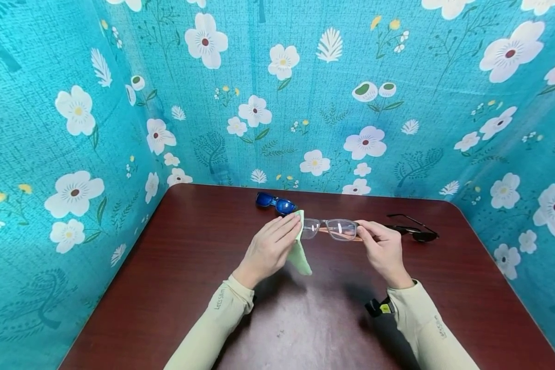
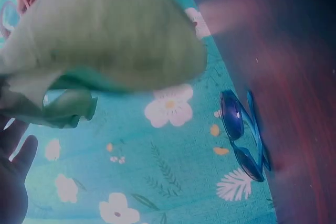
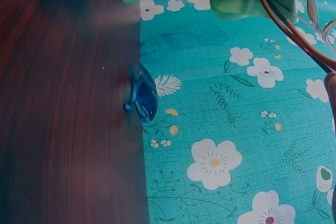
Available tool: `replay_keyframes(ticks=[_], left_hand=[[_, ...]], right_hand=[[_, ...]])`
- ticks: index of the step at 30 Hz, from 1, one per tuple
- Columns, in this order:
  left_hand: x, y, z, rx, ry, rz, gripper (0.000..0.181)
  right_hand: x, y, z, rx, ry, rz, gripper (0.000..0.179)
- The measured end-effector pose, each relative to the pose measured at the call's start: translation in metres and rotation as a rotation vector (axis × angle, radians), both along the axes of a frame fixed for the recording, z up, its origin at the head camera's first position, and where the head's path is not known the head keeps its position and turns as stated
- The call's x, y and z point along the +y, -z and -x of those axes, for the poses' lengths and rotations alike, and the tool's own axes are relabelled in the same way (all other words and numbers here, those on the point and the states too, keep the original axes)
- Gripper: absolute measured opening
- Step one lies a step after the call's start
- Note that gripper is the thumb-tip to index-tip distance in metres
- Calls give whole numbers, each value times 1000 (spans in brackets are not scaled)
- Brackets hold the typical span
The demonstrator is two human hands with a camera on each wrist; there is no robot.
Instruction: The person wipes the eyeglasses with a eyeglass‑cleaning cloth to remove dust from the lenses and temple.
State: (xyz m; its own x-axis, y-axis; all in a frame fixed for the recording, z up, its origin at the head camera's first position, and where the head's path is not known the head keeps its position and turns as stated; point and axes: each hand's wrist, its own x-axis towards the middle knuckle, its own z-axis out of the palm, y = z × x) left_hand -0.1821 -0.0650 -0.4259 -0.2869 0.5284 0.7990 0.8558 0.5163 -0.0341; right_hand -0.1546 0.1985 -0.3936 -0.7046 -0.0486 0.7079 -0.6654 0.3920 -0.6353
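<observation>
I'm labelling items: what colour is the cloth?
The cloth is pale green, clearest in the head view.

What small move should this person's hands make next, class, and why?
Probably, the left hand should draw the cloth gently across the nearer lens. It holds the cloth, which overlaps that lens's outer side in the head view, while the right hand pinches the far end of the glasses, which should steady them.
</observation>
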Motion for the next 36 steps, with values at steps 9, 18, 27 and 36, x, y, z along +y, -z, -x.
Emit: replay_keyframes(ticks=[9, 18, 27, 36], left_hand=[[19, -6, -5, 44, 33, 3, 34], [6, -3, -5, 62, 24, 79, 35], [-3, -2, 0, 14, -6, -10, 35], [13, -6, -2, 50, 41, 6, 34]], right_hand=[[-9, -1, 0, -14, -44, -9, 17], [-5, 0, -2, -13, -31, -15, 17], [-6, -1, -2, -11, -8, 25, 17], [-14, -2, -2, -12, -44, 43, 18]])
